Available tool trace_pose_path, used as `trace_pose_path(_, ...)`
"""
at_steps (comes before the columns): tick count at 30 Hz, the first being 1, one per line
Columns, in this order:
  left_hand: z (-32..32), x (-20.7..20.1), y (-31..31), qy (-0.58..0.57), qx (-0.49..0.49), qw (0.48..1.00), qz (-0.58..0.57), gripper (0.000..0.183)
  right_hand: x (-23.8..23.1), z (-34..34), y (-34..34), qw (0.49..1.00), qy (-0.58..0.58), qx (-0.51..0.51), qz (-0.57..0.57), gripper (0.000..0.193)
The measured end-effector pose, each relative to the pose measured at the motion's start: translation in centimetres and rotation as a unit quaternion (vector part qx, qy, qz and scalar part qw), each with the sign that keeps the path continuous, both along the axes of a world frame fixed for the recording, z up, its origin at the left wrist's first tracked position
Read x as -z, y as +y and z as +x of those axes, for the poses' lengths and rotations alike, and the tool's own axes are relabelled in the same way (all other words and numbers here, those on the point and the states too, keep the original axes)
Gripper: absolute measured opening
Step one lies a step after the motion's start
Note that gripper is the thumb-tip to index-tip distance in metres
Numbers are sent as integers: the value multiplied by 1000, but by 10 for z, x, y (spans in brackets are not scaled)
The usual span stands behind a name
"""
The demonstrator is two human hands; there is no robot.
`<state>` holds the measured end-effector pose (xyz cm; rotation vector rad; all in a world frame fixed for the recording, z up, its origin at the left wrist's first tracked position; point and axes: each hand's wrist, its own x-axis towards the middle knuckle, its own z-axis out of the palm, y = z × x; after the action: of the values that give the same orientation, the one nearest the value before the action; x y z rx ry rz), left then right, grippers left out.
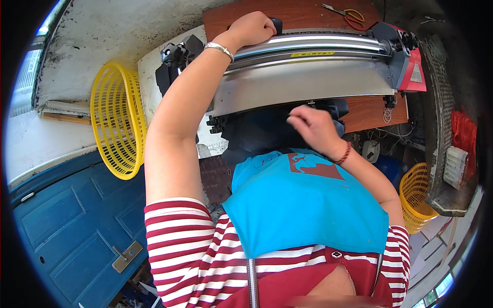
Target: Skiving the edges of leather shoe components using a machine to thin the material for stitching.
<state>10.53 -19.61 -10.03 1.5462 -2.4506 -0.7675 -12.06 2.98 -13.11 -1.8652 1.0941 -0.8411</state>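
My left hand (251,30) reaches over the far side of a bench machine with a long metal roller (318,42). Its fingers are curled round a small black piece (277,25), mostly covered by the hand. In front of the roller lies a flat metal plate (308,81). My right hand (319,129) is just on the near side of the plate, with thumb and fingers bent together. What they hold, if anything, I cannot make out. Dark pieces (336,108) lie beside and beyond that hand, under the plate's near edge.
Red-handled pliers (354,19) rest on the brown tabletop (303,13) at the far right. A yellow basket (119,120) stands at left, above a blue door (72,226). Another yellow basket (415,200) is low on the right, near loose cables (393,134).
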Motion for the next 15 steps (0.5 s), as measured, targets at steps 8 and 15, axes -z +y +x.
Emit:
trace_pose_path(8, -5, 14, 2, -3, -33, 999, 22, 47, -16, -27, -87, 957, -18, 113, 266, 30)
trace_pose_path(15, -5, 12, -19, 60, -92, 974, 199, 39, -19, -32, -102, 950, 276, 134, -51, 19)
